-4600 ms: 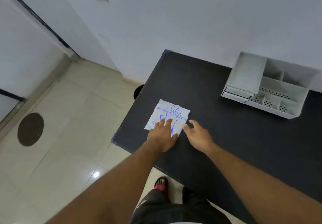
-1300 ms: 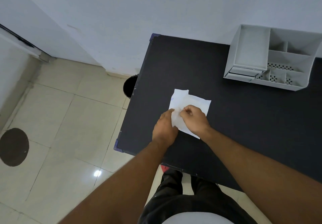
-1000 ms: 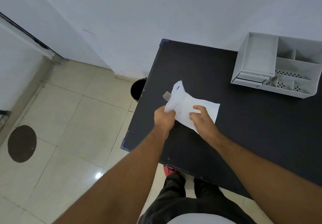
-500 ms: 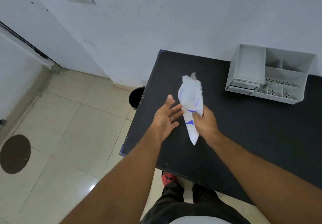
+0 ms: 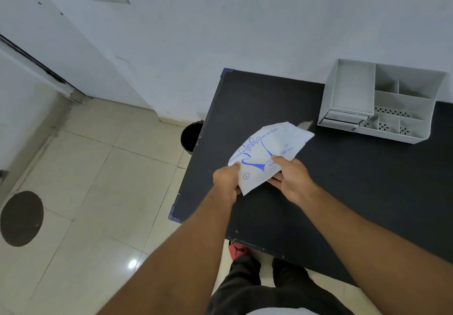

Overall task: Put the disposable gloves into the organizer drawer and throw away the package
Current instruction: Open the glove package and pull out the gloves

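The white glove package (image 5: 267,153) with blue print is held in the air above the black desk (image 5: 343,180), printed side up. The left hand (image 5: 226,180) pinches its near left corner, the right hand (image 5: 293,177) grips its near edge. The white organizer (image 5: 382,104) stands at the desk's far side, well apart. A black bin (image 5: 191,137) stands on the floor beside the desk.

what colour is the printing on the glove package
Blue, on a white package: a glove outline and lettering, seen clearest in the head view.

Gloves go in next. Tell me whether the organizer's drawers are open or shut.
Shut: both drawers sit flush in the organizer, nothing pulled out.
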